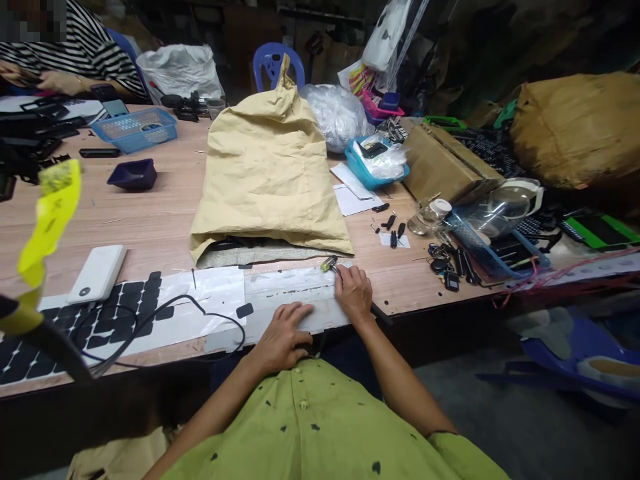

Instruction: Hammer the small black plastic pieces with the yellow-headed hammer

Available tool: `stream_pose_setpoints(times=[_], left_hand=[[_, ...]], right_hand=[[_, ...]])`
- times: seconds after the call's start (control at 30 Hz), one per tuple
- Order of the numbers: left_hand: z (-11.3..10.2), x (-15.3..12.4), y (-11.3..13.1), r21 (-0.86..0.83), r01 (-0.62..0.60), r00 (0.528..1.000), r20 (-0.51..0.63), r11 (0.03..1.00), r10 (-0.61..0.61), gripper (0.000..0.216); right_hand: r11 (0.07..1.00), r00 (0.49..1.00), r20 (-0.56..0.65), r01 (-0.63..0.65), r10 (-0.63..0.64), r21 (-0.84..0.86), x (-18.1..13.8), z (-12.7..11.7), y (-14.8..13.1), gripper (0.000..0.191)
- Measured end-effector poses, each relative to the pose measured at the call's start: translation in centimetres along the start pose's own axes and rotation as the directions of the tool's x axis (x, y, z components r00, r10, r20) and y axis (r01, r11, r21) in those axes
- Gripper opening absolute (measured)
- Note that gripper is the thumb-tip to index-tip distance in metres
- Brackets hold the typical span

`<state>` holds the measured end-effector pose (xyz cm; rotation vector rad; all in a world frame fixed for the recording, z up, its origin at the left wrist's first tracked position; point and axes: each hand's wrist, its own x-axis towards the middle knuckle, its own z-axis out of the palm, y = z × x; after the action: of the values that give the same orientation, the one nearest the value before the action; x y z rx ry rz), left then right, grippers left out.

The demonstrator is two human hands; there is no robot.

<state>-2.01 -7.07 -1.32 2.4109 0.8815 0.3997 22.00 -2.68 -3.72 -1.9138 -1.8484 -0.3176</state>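
Observation:
My right hand (354,293) is closed around the handle of a small tool (329,264) with a shiny, yellow-green head; its exact kind is too small to make out. The tool's head points away from me, just below the sack's lower edge. My left hand (289,335) lies at the table's front edge with its fingers stretched out, and it holds nothing. Under both hands is a whitish, translucent sheet (280,287). Directly beyond it lies a tan cloth sack (270,173), its opening towards me and dark items partly visible inside.
At left are a white power bank (97,273), a black cable (167,308), black stickers (135,300) and a dark purple tray (133,175). A glass jar (425,217), key fobs (443,263) and a blue basket (493,250) stand right. A person in stripes (100,50) sits far left.

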Motion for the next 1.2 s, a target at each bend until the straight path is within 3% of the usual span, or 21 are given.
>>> stream_pose_setpoints(times=[0.17,0.3,0.4,0.43,0.47,0.53,0.6,0.63,0.7,0.9,0.97,1.03,1.1,1.2], left_hand=[[0.1,-0.1,0.5,0.079,-0.025,0.999,0.048,0.997,0.021,0.028],[-0.7,0.4,0.5,-0.011,-0.011,1.0,-0.007,1.0,0.011,0.028],[-2.7,2.4,-0.8,-0.173,0.148,0.974,-0.143,0.974,-0.173,0.018],[-3.6,3.3,-1.6,-0.235,0.248,0.931,-0.211,0.94,-0.299,0.019],[-4.7,4.3,-2.5,-0.299,0.368,0.85,-0.275,0.88,-0.449,0.023],[-6.9,6.3,-4.5,-0.376,0.574,0.613,-0.393,0.728,-0.686,0.028],[-9.0,7.9,-6.5,-0.374,0.728,0.364,-0.499,0.574,-0.787,0.031],[-9.8,8.5,-7.3,-0.362,0.776,0.285,-0.528,0.516,-0.8,0.03],[-10.9,9.3,-8.5,-0.336,0.839,0.203,-0.536,0.428,-0.819,0.026],[-11.8,10.1,-9.3,-0.349,0.9,0.078,-0.464,0.263,-0.882,0.026],[-11.8,9.9,-9.0,-0.358,0.903,0.062,-0.44,0.238,-0.896,0.027],[-11.6,9.3,-8.3,-0.336,0.904,0.099,-0.439,0.265,-0.893,0.026],[-10.8,8.5,-7.2,-0.259,0.893,0.23,-0.443,0.369,-0.867,0.023],[-8.8,7.5,-4.9,-0.12,0.789,0.539,-0.335,0.603,-0.773,0.018]], right_hand=[[1.0,0.999,-0.03,0.013,-0.013,-0.008,0.0,0.1,-0.2,0.026],[1.0,1.0,0.008,-0.002,0.002,-0.004,-0.1,0.1,-0.3,0.026],[1.0,1.0,0.024,-0.011,0.011,-0.001,-0.1,0.1,-0.4,0.026],[1.0,1.0,0.018,-0.01,0.01,-0.005,-0.1,0.1,-0.4,0.026],[1.0,1.0,0.009,-0.008,0.008,-0.009,-0.1,0.1,-0.5,0.025],[1.0,1.0,-0.008,-0.001,0.0,-0.01,-0.1,0.1,-0.5,0.025],[1.0,1.0,-0.017,0.007,-0.007,-0.01,0.0,0.2,-0.6,0.024],[1.0,1.0,-0.022,0.011,-0.011,-0.015,0.0,0.2,-0.6,0.024],[0.999,0.999,-0.034,0.016,-0.017,-0.033,0.0,0.2,-0.7,0.023],[0.997,1.0,-0.012,0.01,-0.011,-0.078,0.1,0.2,-0.8,0.025],[0.996,1.0,-0.004,0.004,-0.004,-0.088,0.1,0.2,-0.8,0.025],[0.996,1.0,-0.002,0.002,-0.002,-0.09,0.1,0.2,-0.7,0.025],[0.996,1.0,-0.005,0.004,-0.005,-0.088,0.1,0.3,-0.7,0.025],[0.996,1.0,-0.01,0.008,-0.009,-0.092,0.1,0.3,-0.6,0.025]])
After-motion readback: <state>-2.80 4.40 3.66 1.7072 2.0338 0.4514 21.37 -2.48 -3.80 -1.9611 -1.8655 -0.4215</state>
